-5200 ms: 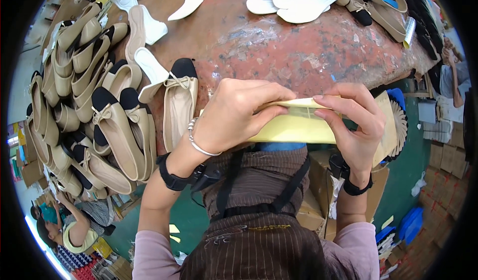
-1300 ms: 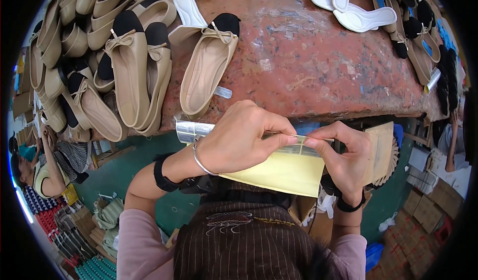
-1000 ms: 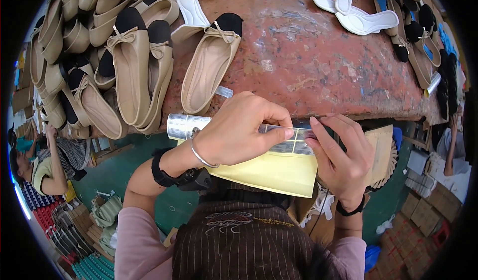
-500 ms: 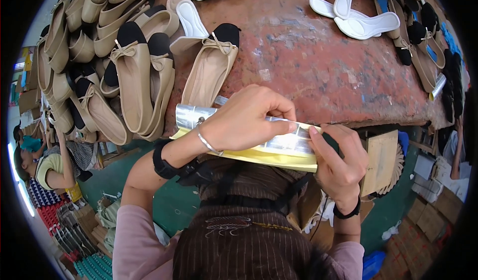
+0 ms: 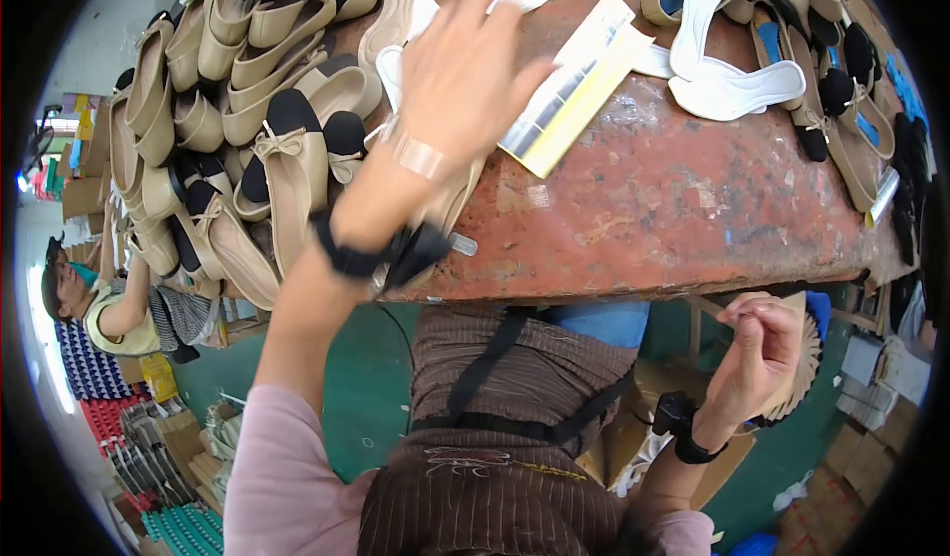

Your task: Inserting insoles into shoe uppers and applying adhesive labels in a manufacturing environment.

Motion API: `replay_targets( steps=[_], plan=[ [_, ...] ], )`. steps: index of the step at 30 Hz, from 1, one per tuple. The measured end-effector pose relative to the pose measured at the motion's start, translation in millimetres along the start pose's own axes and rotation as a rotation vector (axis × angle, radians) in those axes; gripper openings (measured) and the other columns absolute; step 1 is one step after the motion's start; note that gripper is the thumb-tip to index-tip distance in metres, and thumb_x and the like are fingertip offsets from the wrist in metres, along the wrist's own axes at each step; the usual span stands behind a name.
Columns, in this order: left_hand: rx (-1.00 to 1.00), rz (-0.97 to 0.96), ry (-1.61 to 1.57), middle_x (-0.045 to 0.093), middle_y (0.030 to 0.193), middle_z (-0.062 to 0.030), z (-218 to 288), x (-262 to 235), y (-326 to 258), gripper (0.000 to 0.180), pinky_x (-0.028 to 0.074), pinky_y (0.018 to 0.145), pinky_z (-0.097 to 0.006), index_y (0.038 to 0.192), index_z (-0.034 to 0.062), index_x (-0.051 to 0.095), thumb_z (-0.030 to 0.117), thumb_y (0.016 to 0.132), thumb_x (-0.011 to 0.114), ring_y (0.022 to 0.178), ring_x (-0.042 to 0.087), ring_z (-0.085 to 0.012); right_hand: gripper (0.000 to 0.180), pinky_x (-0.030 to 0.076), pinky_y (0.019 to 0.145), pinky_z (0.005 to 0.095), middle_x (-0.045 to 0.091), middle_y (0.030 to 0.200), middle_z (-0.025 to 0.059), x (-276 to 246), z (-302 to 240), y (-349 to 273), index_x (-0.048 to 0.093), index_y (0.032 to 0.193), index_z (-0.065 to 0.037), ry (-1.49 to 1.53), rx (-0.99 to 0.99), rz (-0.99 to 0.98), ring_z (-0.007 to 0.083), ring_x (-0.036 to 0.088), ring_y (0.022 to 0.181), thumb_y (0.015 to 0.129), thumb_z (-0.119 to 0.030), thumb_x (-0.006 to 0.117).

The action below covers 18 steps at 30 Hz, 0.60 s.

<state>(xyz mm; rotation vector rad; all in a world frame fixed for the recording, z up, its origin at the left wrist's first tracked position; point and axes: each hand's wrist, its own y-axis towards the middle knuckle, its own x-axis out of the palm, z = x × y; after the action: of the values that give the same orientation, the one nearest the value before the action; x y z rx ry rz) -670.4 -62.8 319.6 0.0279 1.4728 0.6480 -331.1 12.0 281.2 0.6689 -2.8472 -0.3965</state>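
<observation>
The yellow sheet (image 5: 577, 81) lies flat on the red table (image 5: 673, 210), in the upper middle of the frame, with a shiny clear strip along its top side. The left hand (image 5: 470, 66) is spread wide open just beside its left end, fingers flat and a bit blurry, holding nothing; I cannot tell if the fingertips touch the sheet. The right hand (image 5: 757, 353) is low at the right of the frame, under the table edge, with finger and thumb pinched together, but I cannot tell if anything is between them. It looks like the step of putting the sheet down on the table; a next move would need the open hand to close on something near, like a shoe. The sheet looks thin, smooth and bendy. The table top is rough, worn and patchy. At the upper left sits a big heap of tan shoes (image 5: 237, 111), soft and rounded, some with black toes and small bows. White soles (image 5: 732, 76) lie at the upper right, flat and curved. Another person (image 5: 109, 309) is at the far left.
</observation>
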Motion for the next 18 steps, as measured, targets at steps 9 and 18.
replay_targets(
  steps=[9,18],
  plan=[
    [-0.446,-0.404,-0.567,0.056,0.139,-0.0206,-44,6,-193,0.026,0.052,0.092,-0.04,0.092,-0.0041,0.072,0.02,0.083,0.076,0.118,0.059,-0.0274,0.019,0.054,0.074,0.0259,0.069,0.089,0.0093,62,8,-10,0.072,0.097,0.004,0.117,0.418,-0.327,0.015,0.068,0.081,0.079,0.011,0.073],
    [-0.983,-0.29,-2.161,0.055,0.129,-0.0336,-28,-46,-226,0.09,0.061,0.081,-0.061,0.145,-0.011,0.032,0.023,0.073,0.073,0.102,0.067,-0.0438,0.02,0.052,0.059,0.0313,0.063,0.08,0.0082,145,-28,13,0.068,0.09,-0.003,-0.188,-0.095,-0.773,0.0226,0.067,0.069,0.075,-0.004,0.081]
  ],
)
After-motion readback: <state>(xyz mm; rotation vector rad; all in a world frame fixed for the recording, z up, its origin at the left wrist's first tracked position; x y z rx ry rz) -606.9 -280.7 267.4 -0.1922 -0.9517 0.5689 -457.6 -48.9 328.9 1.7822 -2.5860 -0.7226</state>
